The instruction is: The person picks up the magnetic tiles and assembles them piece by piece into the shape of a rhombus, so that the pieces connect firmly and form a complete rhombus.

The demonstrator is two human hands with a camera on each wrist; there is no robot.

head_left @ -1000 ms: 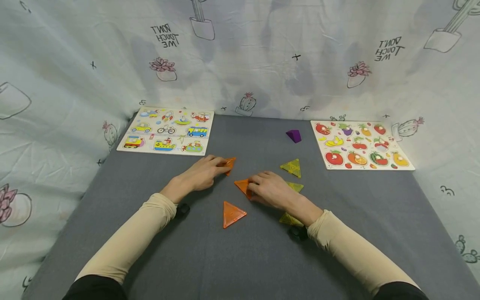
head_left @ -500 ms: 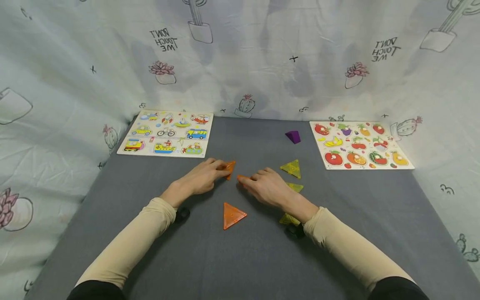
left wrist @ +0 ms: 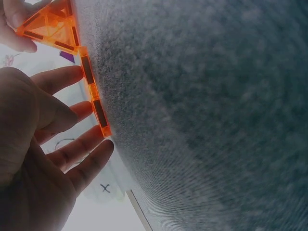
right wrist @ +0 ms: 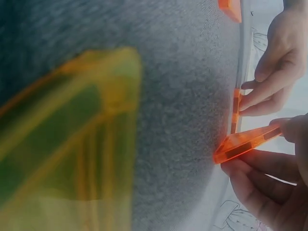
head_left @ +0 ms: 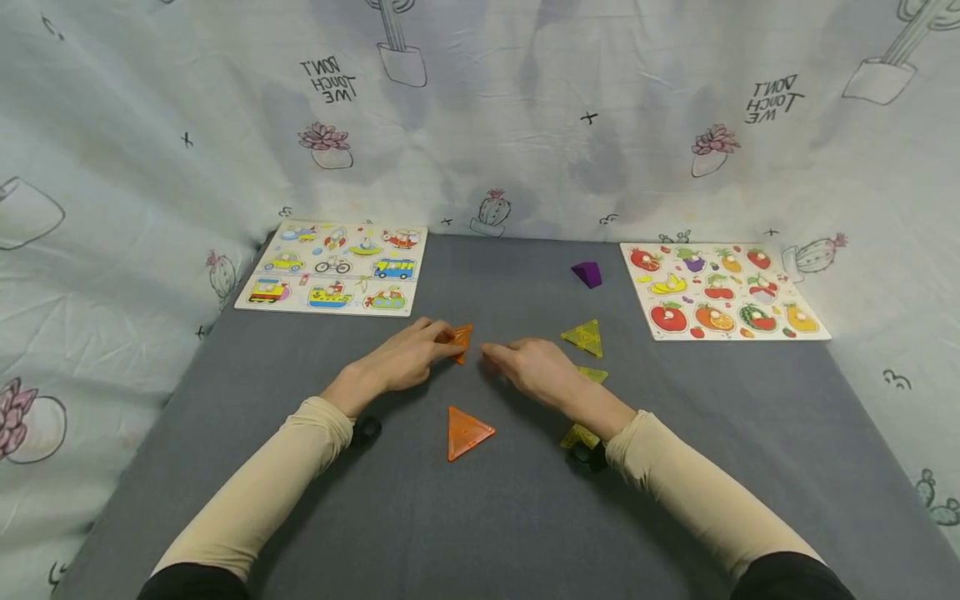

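Two orange triangle tiles at the centre of the head view, where the hands meet. The left-hand orange tile [head_left: 461, 340] stands on edge on the grey bench [head_left: 465, 525], pinched and steadied by the fingertips of the left hand [head_left: 401, 357]; in the left wrist view its long edge [left wrist: 94, 101] rests on the cloth with the fingers [left wrist: 72, 149] spread behind it. The right-hand orange tile [right wrist: 245, 143] is gripped between thumb and fingers of the right hand [head_left: 534, 367], tilted, one corner down on the bench just beside the first tile – touching or a hair apart, the views do not settle it.

Handling, as a judgement: thin, rigid translucent plastic frames with dark strips along the edges, probably magnets; light, stiff, smooth-faced and likely to slip if held by the faces – best taken by the edges near a corner, as both hands do here.

Lying flat: a third orange triangle [head_left: 467, 432] lower centre, yellow-green triangles [head_left: 583, 337] right of centre, partly hidden by the right forearm, and a purple solid [head_left: 588, 273] further up.

Containers: none proper. Two peg-puzzle boards act as trays – vehicle board [head_left: 337, 267] upper left, fruit board [head_left: 720, 290] upper right – each apparently with all pieces seated
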